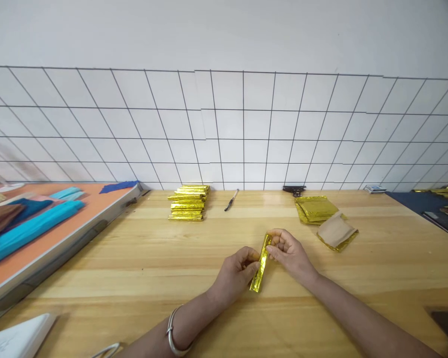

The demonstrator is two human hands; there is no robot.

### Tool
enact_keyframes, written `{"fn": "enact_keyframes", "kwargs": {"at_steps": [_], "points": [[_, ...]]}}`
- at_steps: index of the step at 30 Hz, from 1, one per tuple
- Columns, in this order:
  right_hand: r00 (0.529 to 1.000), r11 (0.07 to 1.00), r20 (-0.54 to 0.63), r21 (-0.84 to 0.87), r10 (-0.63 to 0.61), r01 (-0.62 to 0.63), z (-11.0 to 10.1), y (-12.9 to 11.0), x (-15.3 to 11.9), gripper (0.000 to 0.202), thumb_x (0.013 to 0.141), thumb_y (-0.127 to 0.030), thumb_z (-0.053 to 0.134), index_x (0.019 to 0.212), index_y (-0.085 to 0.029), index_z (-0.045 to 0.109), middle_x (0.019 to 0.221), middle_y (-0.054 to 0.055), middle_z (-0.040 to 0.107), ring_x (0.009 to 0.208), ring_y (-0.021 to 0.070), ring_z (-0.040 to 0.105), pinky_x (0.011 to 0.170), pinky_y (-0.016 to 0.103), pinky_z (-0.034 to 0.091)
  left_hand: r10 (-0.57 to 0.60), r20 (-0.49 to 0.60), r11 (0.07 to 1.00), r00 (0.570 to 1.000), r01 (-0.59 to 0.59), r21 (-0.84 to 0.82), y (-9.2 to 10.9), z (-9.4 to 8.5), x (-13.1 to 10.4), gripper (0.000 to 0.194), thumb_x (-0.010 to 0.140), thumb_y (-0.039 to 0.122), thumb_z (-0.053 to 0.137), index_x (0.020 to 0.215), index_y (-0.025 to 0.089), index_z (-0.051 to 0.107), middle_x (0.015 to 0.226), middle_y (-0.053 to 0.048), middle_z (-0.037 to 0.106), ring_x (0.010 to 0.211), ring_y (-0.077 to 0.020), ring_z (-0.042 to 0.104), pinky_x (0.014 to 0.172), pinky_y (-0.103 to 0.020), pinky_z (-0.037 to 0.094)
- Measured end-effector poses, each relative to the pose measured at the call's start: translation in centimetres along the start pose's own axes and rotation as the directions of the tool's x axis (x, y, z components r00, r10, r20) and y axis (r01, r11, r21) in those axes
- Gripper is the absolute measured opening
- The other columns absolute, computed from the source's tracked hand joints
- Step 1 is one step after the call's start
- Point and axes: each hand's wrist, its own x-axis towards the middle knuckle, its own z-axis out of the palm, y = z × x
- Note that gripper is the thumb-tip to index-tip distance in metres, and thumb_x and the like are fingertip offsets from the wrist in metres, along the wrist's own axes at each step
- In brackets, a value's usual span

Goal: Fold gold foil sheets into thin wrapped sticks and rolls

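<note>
A narrow strip of folded gold foil paper [262, 266] is held at a slant just over the wooden table. My left hand [236, 273] pinches its left edge near the middle, thumb in front. At the strip's upper end, my right hand [289, 252] grips it between thumb and curled fingers. Beyond the hands, toward the wall, lies a pile of similar folded gold strips [188, 203]. To the right are flat gold foil sheets [316, 209] and a sheet with its tan paper side up [336, 231].
A pen [231, 200] and a black clip-like object [294, 190] lie near the tiled wall [242, 124]. On the left, an orange-topped board [93, 199] carries blue and brown folded pieces. A white device [20, 335] sits at the lower left, and a dark blue mat [406, 206] at right.
</note>
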Motion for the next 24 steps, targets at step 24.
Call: {"fn": "enact_keyframes", "kwargs": {"at_steps": [24], "points": [[0.996, 0.992, 0.012, -0.091, -0.083, 0.084, 1.0, -2.5, -0.8, 0.030, 0.078, -0.025, 0.059, 0.106, -0.021, 0.050, 0.075, -0.002, 0.051, 0.066, 0.0102, 0.051, 0.059, 0.023, 0.042, 0.113, -0.058, 0.990, 0.992, -0.108, 0.085, 0.8, -0.3, -0.4, 0.013, 0.078, 0.025, 0.059, 0.084, 0.015, 0.054, 0.074, 0.001, 0.053, 0.062, -0.0078, 0.048, 0.056, -0.018, 0.040]]}}
